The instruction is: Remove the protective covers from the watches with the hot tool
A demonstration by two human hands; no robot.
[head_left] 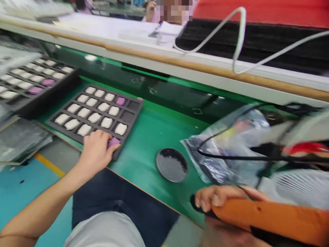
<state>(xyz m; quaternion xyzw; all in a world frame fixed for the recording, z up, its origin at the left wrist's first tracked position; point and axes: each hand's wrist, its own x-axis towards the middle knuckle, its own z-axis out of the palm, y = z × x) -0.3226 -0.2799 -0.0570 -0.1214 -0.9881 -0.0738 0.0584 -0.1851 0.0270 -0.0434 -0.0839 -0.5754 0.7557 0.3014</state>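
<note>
Tray (128, 116) matt, plastic-looking — bag (226, 171) glossy, crinkled plastic — tabletop (144, 133) smooth, shiny.

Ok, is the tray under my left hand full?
No: the tray holds white and purple pieces, but two slots by its far-right corner are empty.

A tray (127, 116) is on the table (146, 133), with another tray (51, 90) left, a dish (171, 165) then a bag (231, 146) right, a shelf (102, 31) behind

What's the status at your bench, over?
Left hand touching purple piece at dark tray. Right hand gripping orange tool. Round dark disc between hands on green surface.
</note>
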